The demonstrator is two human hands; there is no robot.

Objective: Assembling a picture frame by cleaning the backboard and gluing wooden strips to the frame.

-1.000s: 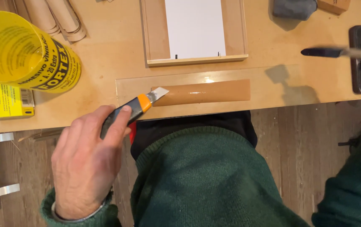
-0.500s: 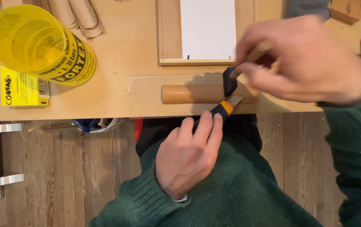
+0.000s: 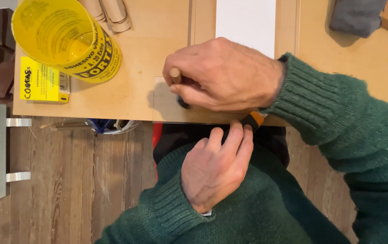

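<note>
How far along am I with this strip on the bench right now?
Done: a clear sheet lies flat at the bench's front edge. In hand: your right hand presses a wooden-handled tool onto it, covering the brown strip, while your left hand holds the orange utility knife at the edge. Left: whether any cut is made cannot be seen; the glue tub stands open.

Warm, even light; soft shadows
</note>
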